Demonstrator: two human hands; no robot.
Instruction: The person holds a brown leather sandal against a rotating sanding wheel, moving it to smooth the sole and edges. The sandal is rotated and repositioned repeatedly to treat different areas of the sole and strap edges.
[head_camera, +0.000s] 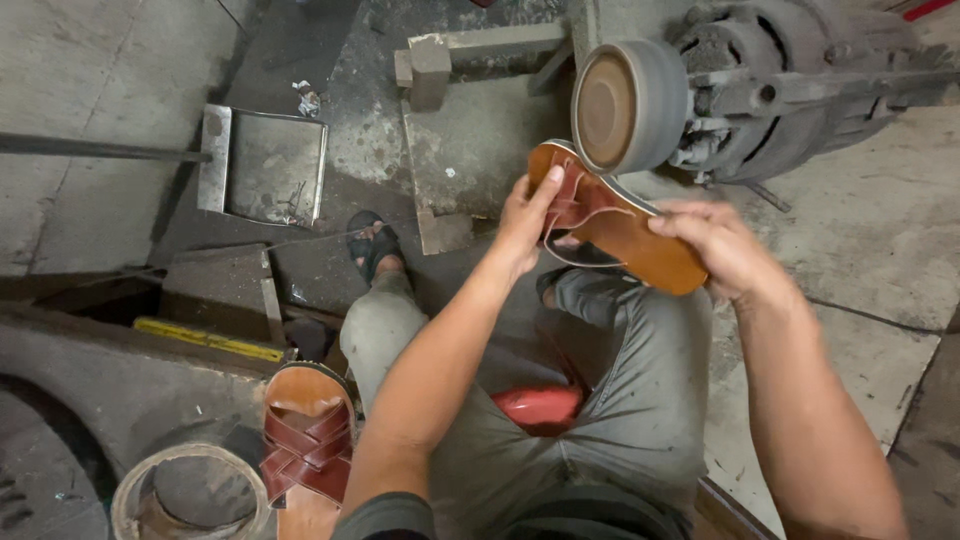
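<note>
Your left hand pinches the sandal at its straps, your right hand clamps the heel end; its sole edge meets the grinding wheel, open concrete floor at right

No packages, labels, signs or screens show anywhere (floor, machine and bench alike); none visible.
</note>
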